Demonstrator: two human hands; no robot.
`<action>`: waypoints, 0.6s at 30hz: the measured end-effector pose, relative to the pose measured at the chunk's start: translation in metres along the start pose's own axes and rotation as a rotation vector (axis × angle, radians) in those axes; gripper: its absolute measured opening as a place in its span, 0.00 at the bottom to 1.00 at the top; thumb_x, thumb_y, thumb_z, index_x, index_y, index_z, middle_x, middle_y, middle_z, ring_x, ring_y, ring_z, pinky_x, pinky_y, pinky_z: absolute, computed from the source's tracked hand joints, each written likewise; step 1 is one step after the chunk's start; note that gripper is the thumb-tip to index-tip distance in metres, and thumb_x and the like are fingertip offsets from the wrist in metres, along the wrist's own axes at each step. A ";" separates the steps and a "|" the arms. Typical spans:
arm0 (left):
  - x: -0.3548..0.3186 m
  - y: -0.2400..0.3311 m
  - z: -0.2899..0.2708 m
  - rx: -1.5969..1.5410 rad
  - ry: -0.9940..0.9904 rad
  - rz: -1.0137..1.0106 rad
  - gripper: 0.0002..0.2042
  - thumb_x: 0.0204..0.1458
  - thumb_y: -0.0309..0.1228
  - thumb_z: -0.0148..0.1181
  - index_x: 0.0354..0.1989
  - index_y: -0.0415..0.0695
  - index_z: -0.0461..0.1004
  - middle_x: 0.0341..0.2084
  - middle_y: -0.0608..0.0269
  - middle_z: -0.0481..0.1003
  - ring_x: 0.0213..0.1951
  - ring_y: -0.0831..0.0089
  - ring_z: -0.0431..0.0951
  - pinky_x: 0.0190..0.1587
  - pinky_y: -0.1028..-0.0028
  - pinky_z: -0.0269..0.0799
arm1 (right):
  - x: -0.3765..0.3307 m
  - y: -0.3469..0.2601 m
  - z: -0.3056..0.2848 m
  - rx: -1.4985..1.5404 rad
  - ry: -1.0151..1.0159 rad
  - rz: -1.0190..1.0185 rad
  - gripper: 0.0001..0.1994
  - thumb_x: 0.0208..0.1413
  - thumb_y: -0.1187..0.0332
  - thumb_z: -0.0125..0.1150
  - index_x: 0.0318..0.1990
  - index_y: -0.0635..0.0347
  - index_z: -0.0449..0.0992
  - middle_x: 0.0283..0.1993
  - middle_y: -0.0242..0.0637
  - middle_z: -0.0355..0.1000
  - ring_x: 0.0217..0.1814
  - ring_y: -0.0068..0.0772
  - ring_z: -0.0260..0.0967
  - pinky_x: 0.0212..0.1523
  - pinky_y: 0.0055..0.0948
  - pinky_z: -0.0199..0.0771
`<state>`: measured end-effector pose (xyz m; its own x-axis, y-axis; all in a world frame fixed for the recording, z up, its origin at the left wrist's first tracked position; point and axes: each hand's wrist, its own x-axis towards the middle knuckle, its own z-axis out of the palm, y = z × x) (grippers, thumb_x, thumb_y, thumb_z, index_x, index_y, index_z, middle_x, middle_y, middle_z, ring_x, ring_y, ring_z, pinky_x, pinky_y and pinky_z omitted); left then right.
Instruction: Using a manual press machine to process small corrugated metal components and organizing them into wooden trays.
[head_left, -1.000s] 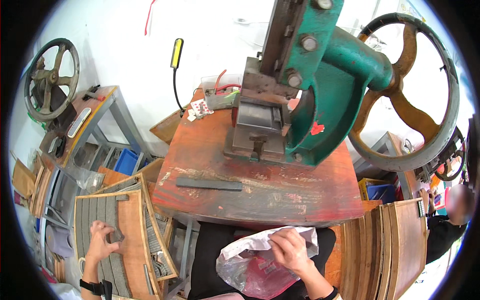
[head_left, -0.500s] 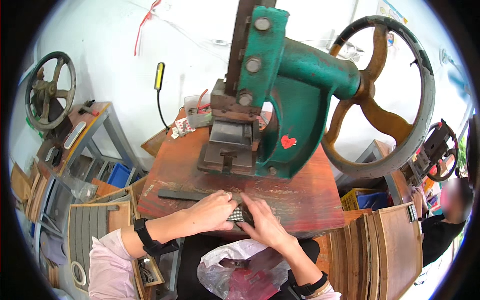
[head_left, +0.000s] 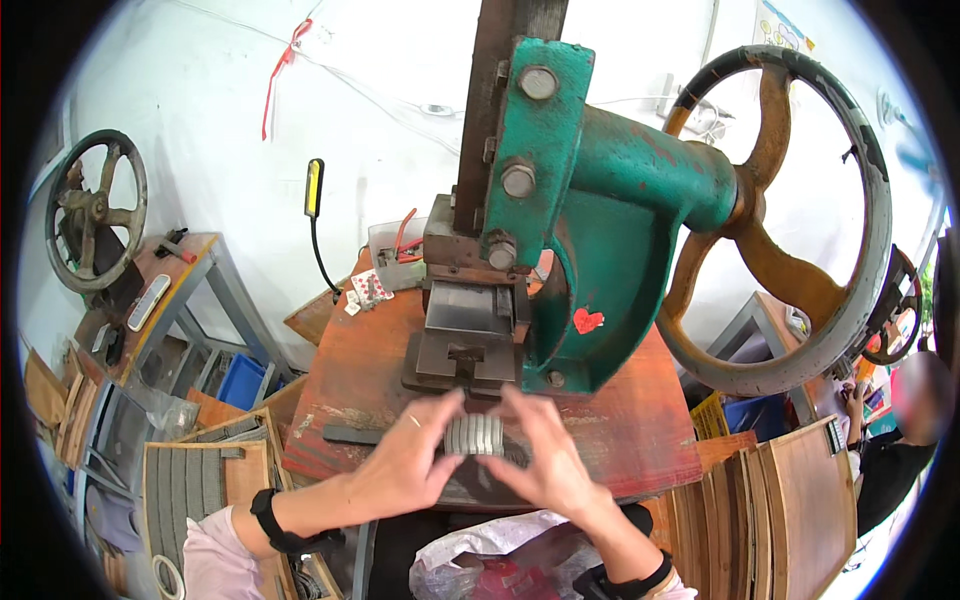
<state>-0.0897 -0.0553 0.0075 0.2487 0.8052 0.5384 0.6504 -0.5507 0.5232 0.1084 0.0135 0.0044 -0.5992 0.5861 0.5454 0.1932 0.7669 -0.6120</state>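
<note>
Hands [head_left: 405, 458] [head_left: 548, 465] moved off bag [head_left: 500, 530], tray [head_left: 243, 472] of strips [head_left: 188, 485] | grip on stack [head_left: 473, 435]: can't tell

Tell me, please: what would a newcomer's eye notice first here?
Probably the big green press on the reddish table, with its large spoked handwheel at the right. Next, the small red heart low on its green body. Then the short row of grey pieces between the left hand and the right hand, near the table's front edge.
</note>
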 end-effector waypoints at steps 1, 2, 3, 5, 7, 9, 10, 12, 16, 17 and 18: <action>0.009 -0.004 -0.007 -0.044 0.093 -0.054 0.35 0.43 0.20 0.61 0.60 0.31 0.51 0.49 0.42 0.62 0.47 0.51 0.68 0.49 0.61 0.66 | 0.018 -0.003 -0.001 -0.020 0.025 -0.006 0.42 0.42 0.70 0.69 0.63 0.71 0.50 0.49 0.48 0.69 0.55 0.50 0.62 0.56 0.41 0.63; 0.019 -0.008 -0.014 -0.088 0.187 -0.107 0.37 0.43 0.19 0.61 0.61 0.31 0.47 0.52 0.42 0.59 0.47 0.54 0.69 0.49 0.63 0.68 | 0.038 -0.004 0.000 -0.041 0.051 -0.012 0.45 0.42 0.72 0.69 0.64 0.74 0.45 0.49 0.50 0.68 0.55 0.51 0.61 0.56 0.42 0.62; 0.034 -0.022 -0.014 -0.159 0.275 -0.094 0.39 0.43 0.19 0.61 0.62 0.32 0.43 0.54 0.42 0.56 0.48 0.56 0.69 0.48 0.64 0.68 | 0.055 0.002 0.003 -0.118 0.101 -0.035 0.47 0.43 0.72 0.68 0.65 0.76 0.40 0.50 0.50 0.68 0.54 0.51 0.61 0.56 0.42 0.63; 0.062 -0.053 -0.012 -0.224 0.369 -0.069 0.41 0.43 0.18 0.61 0.63 0.32 0.39 0.56 0.41 0.53 0.50 0.57 0.69 0.48 0.65 0.69 | 0.084 0.016 0.010 -0.047 0.178 0.146 0.48 0.44 0.69 0.68 0.65 0.78 0.39 0.50 0.51 0.68 0.58 0.53 0.59 0.57 0.41 0.61; 0.089 -0.080 -0.010 -0.132 0.393 -0.017 0.46 0.43 0.20 0.63 0.63 0.33 0.33 0.57 0.38 0.51 0.52 0.53 0.68 0.49 0.63 0.68 | 0.105 0.027 0.011 0.019 0.206 0.279 0.48 0.44 0.68 0.68 0.65 0.78 0.39 0.50 0.52 0.68 0.60 0.54 0.58 0.58 0.40 0.61; 0.105 -0.096 -0.013 -0.042 0.372 -0.010 0.47 0.42 0.21 0.64 0.63 0.33 0.32 0.57 0.37 0.51 0.53 0.49 0.67 0.50 0.61 0.67 | 0.120 0.036 0.009 0.124 0.166 0.382 0.45 0.43 0.68 0.68 0.63 0.76 0.45 0.52 0.55 0.66 0.62 0.56 0.57 0.60 0.40 0.58; 0.113 -0.099 -0.015 0.041 0.344 0.000 0.48 0.41 0.21 0.65 0.63 0.33 0.32 0.57 0.36 0.50 0.53 0.46 0.66 0.50 0.60 0.67 | 0.126 0.038 0.008 0.123 0.167 0.385 0.45 0.43 0.68 0.68 0.63 0.76 0.45 0.52 0.55 0.66 0.62 0.56 0.57 0.60 0.40 0.58; 0.120 -0.090 -0.023 0.156 0.316 -0.024 0.49 0.41 0.24 0.66 0.63 0.32 0.32 0.54 0.32 0.57 0.51 0.40 0.67 0.50 0.57 0.67 | 0.134 0.044 0.004 -0.079 0.217 0.431 0.40 0.42 0.69 0.68 0.61 0.72 0.52 0.56 0.57 0.63 0.62 0.55 0.57 0.61 0.41 0.56; 0.103 -0.078 -0.040 0.337 0.177 -0.365 0.40 0.43 0.30 0.65 0.60 0.29 0.45 0.42 0.34 0.69 0.44 0.41 0.71 0.45 0.56 0.69 | 0.141 0.048 0.008 -0.021 0.220 0.436 0.35 0.43 0.69 0.68 0.59 0.69 0.57 0.59 0.56 0.60 0.64 0.53 0.54 0.62 0.41 0.55; 0.088 -0.080 -0.045 0.448 0.266 -0.248 0.37 0.43 0.30 0.65 0.58 0.30 0.50 0.42 0.36 0.70 0.43 0.42 0.71 0.44 0.56 0.68 | 0.141 0.047 0.009 -0.017 0.220 0.438 0.35 0.43 0.69 0.68 0.59 0.69 0.57 0.59 0.56 0.60 0.64 0.53 0.54 0.62 0.41 0.55; 0.072 -0.081 -0.049 0.549 0.354 -0.118 0.34 0.43 0.30 0.65 0.56 0.30 0.55 0.42 0.38 0.70 0.42 0.44 0.72 0.43 0.57 0.68 | 0.139 0.046 0.007 -0.027 0.232 0.442 0.35 0.43 0.69 0.68 0.58 0.69 0.57 0.59 0.55 0.60 0.64 0.53 0.54 0.63 0.41 0.55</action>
<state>-0.1594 0.0366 0.0362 -0.0361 0.6808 0.7316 0.9535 -0.1959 0.2293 0.0285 0.1282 0.0476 -0.2676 0.8969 0.3520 0.4117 0.4367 -0.7999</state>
